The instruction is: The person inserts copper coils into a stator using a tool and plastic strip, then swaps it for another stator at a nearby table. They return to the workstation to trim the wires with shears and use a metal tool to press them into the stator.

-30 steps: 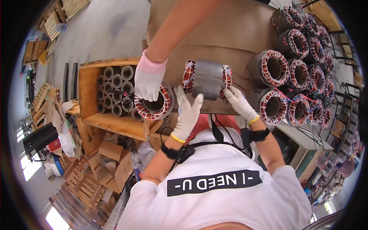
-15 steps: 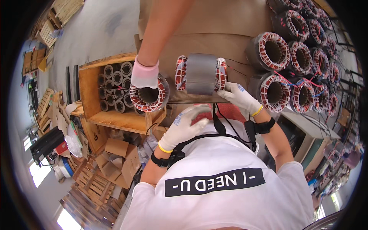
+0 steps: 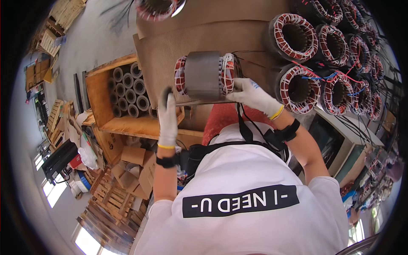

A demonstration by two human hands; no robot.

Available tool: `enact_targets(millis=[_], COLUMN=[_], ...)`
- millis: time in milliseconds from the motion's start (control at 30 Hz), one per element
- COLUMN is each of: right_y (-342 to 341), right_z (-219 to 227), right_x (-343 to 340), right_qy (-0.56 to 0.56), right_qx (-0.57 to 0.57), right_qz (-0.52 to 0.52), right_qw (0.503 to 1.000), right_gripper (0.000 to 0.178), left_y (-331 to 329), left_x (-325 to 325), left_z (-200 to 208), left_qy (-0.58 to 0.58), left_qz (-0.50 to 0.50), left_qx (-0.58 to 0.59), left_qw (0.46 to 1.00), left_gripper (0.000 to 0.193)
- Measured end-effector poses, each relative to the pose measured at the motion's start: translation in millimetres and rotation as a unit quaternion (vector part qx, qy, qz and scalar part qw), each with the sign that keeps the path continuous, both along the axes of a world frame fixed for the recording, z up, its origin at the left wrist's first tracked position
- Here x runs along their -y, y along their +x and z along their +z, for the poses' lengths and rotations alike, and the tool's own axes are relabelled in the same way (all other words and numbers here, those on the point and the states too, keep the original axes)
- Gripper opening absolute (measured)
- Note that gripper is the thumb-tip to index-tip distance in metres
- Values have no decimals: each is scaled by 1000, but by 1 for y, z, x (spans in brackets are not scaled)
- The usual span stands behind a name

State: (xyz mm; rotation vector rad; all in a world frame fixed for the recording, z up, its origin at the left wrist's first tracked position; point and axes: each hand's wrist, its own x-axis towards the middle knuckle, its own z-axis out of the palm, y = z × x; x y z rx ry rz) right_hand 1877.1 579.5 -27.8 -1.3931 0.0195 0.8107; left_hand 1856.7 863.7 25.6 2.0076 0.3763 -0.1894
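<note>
A motor stator [image 3: 203, 75] lies on its side on the brown-covered table in front of me. It has a grey steel body and red windings laced with white cord at both ends. My right hand [image 3: 253, 97], in a white glove, grips the rim of its right-hand winding between thumb and fingers. To the left of the stator, apart from it, my left hand [image 3: 168, 117] is raised with the fingers stretched out. That glove is white with a dark patch at the fingertips, and nothing shows in it. A second stator [image 3: 155, 10], blurred, is cut off by the top edge.
Several wound stators [image 3: 296, 37] stand in rows on the right, their leads trailing. A wooden crate [image 3: 97, 97] at left holds bare stator cores [image 3: 139, 86]. Cardboard boxes [image 3: 134, 155] and pallets [image 3: 111, 193] lie lower left. The table's cover [image 3: 161, 46] is corrugated board.
Another person's gloved hand and arm have left view, and the stator they held is now at the top edge. My left hand has swung left and upward. My right hand stays at the stator's winding.
</note>
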Motion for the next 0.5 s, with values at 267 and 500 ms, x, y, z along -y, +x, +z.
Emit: enact_targets(millis=[267, 500], right_y=[-8, -38], right_z=[20, 11], right_x=[-12, -33], right_qy=[-73, -151], right_qx=[80, 101], right_qz=[-74, -145], right_qw=[991, 973], right_gripper=[38, 30], left_y=[46, 30], left_x=[1, -13], left_z=[-23, -29], left_qy=[-116, -137], left_qz=[-123, -179], left_qx=[-83, -109], left_qw=[982, 968], left_gripper=[68, 69])
